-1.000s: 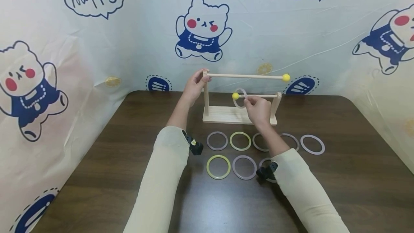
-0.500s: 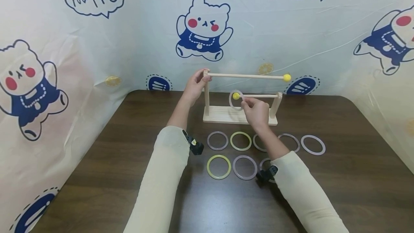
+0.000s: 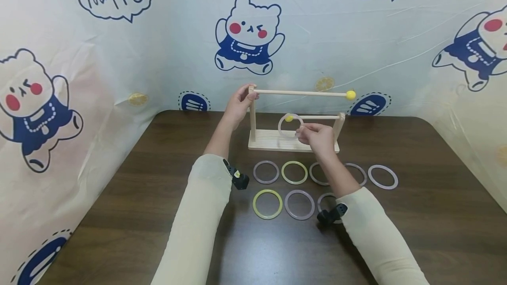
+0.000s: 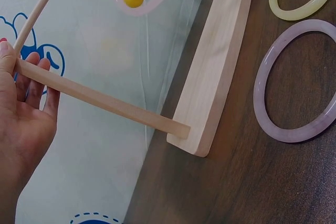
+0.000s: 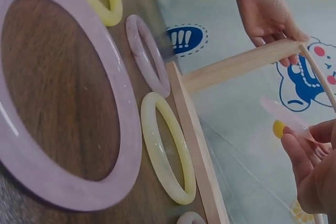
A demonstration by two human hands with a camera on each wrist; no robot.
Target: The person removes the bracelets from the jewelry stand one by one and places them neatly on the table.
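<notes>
In the head view my left hand grips the top of the tall left post of a wooden bangle stand. My right hand pinches the edge of a pale lilac bangle between thumb and fingers. The bangle stands upright by the yellow ball that tips the stand's shorter, lower rod. From the left wrist, the ball shows within the bangle's outline; whether the bangle is around the tip or in front of it, I cannot tell. No bangle hangs on the upper rod.
Two rows of bangles lie on the brown table before the stand, among them a yellow bangle, a purple bangle and a lilac bangle at the right end. My right forearm covers some. A printed cloth hangs behind.
My right hand drew the bangle leftward along the lower rod to its yellow ball, then slightly down and toward me. My left hand stayed on the post.
</notes>
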